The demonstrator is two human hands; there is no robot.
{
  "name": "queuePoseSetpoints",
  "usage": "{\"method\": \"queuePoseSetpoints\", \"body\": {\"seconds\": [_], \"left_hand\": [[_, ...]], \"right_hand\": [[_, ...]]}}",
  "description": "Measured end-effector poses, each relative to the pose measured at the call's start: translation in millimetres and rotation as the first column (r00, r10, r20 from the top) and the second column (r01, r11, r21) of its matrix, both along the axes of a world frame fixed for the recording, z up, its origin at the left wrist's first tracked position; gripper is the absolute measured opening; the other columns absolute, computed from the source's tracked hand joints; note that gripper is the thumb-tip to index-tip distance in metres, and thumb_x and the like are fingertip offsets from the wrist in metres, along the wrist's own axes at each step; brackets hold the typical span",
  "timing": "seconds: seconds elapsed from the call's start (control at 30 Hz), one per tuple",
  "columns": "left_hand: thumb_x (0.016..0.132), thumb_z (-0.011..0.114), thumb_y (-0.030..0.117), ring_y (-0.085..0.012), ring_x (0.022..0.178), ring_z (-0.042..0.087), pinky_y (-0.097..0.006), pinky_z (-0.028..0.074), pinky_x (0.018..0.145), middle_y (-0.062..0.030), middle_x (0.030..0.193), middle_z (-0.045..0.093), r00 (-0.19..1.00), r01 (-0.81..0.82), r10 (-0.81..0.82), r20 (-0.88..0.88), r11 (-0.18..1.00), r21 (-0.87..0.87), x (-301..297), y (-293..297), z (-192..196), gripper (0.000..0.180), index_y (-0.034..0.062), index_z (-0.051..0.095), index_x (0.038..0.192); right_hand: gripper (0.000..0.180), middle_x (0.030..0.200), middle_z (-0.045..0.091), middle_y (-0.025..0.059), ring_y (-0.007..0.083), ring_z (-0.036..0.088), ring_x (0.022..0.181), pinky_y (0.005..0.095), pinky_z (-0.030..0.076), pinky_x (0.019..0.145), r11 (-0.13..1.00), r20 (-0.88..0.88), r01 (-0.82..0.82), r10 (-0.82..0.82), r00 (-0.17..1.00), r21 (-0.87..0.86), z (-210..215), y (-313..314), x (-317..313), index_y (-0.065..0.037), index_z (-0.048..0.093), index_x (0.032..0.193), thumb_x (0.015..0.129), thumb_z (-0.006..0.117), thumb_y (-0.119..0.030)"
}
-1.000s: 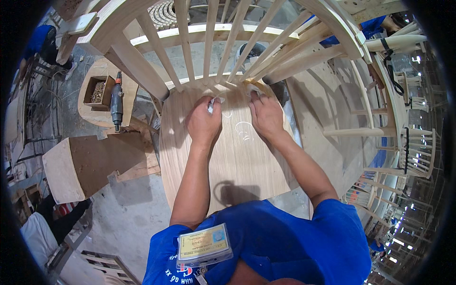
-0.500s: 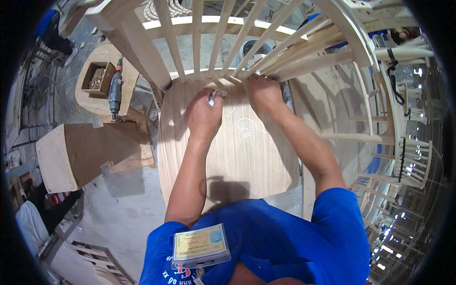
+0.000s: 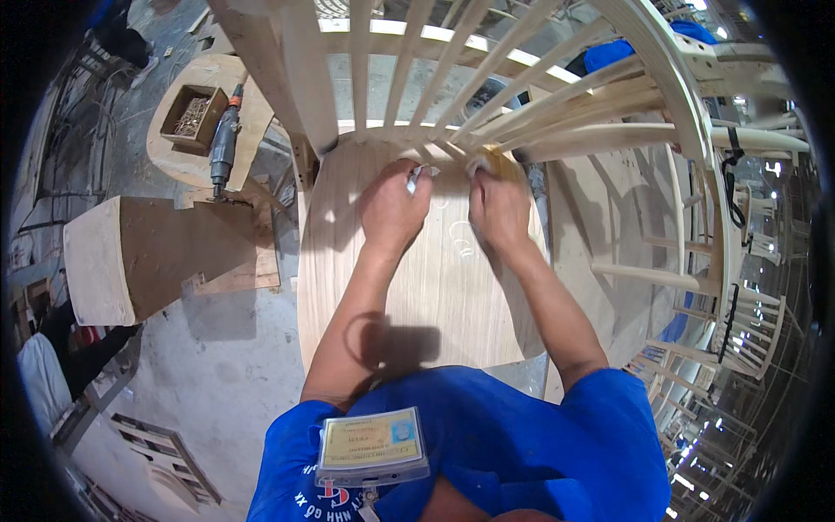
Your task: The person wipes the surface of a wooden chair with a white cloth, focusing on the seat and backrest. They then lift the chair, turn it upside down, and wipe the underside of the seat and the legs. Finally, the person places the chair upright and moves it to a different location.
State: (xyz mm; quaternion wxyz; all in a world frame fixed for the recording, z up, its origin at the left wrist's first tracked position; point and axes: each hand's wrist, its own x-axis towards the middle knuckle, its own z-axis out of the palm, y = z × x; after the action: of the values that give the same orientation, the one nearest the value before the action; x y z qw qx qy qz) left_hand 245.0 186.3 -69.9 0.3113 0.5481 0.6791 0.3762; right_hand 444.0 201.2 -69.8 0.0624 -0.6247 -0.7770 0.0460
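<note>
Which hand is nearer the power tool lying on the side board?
Left. The left hand rests on the chair seat on the side toward the power tool; the right hand is farther across the seat, away from the tool.

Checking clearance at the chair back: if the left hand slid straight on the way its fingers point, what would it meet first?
Probably the pale wooden spindles rising from the round wooden seat; the left hand points at their bases, though depth is unclear.

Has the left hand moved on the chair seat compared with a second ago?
Yes. The left hand has slid forward along the chair seat, closer to the base of the spindles at the back.
</note>
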Motion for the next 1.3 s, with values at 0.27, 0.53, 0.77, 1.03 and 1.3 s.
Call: {"method": "queuePoseSetpoints", "body": {"seconds": [0.27, 0.53, 0.77, 1.03, 1.3], "left_hand": [[0.092, 0.063, 0.032, -0.0378, 0.088, 0.069, -0.046, 0.054, 0.078, -0.0173, 0.094, 0.071, 0.997, 0.03, -0.032, 0.064, 0.999, 0.045, 6, -3, -1, 0.028, 0.0053, 0.071, 0.096], [0.092, 0.062, 0.031, -0.0377, 0.089, 0.069, -0.046, 0.054, 0.079, -0.0172, 0.099, 0.072, 0.996, 0.059, -0.058, 0.067, 0.998, -0.014, 0, -1, -2, 0.028, 0.0054, 0.071, 0.102], [0.093, 0.066, 0.032, -0.0315, 0.081, 0.071, -0.04, 0.054, 0.075, -0.0154, 0.088, 0.073, 0.979, -0.05, 0.045, 0.197, 0.998, 0.022, -2, 1, 3, 0.03, 0.0027, 0.072, 0.099], [0.095, 0.066, 0.027, -0.0125, 0.081, 0.063, -0.031, 0.051, 0.074, -0.0037, 0.088, 0.067, 0.289, -0.683, 0.334, 0.897, 0.729, -0.051, -77, 20, 1, 0.024, 0.003, 0.068, 0.099], [0.095, 0.063, 0.03, -0.0161, 0.088, 0.065, -0.032, 0.053, 0.073, -0.0005, 0.099, 0.065, -0.244, -0.605, 0.306, 0.92, 0.694, -0.391, -99, 20, 5, 0.022, 0.0107, 0.063, 0.105]], "right_hand": [[0.031, 0.1, 0.068, 0.0219, 0.0407, 0.067, 0.089, 0.0493, 0.055, 0.076, 0.976, 0.047, -0.141, 0.135, 0.99, 0.166, -11, 31, -14, -0.002, 0.065, 0.121, 0.096, 0.059, -0.02], [0.036, 0.092, 0.067, 0.0141, 0.033, 0.067, 0.092, 0.0442, 0.057, 0.076, 0.966, 0.127, -0.256, 0.25, 0.96, 0.036, 1, 44, -33, -0.008, 0.066, 0.124, 0.089, 0.063, -0.019], [0.031, 0.1, 0.07, 0.0182, 0.0368, 0.068, 0.09, 0.0471, 0.055, 0.078, 0.959, 0.025, -0.266, 0.264, 0.964, 0.098, 0, 34, -25, -0.007, 0.065, 0.122, 0.093, 0.06, -0.017], [0.03, 0.098, 0.07, 0.0195, 0.0397, 0.068, 0.089, 0.0492, 0.056, 0.078, 0.983, -0.041, -0.186, 0.185, 0.982, -0.004, -2, 35, -69, -0.007, 0.065, 0.123, 0.096, 0.058, -0.016], [0.027, 0.095, 0.07, 0.0192, 0.0371, 0.069, 0.09, 0.0481, 0.057, 0.077, 0.955, -0.023, -0.295, 0.296, 0.955, 0.039, -8, 40, -89, -0.006, 0.066, 0.116, 0.093, 0.06, -0.018]]}}
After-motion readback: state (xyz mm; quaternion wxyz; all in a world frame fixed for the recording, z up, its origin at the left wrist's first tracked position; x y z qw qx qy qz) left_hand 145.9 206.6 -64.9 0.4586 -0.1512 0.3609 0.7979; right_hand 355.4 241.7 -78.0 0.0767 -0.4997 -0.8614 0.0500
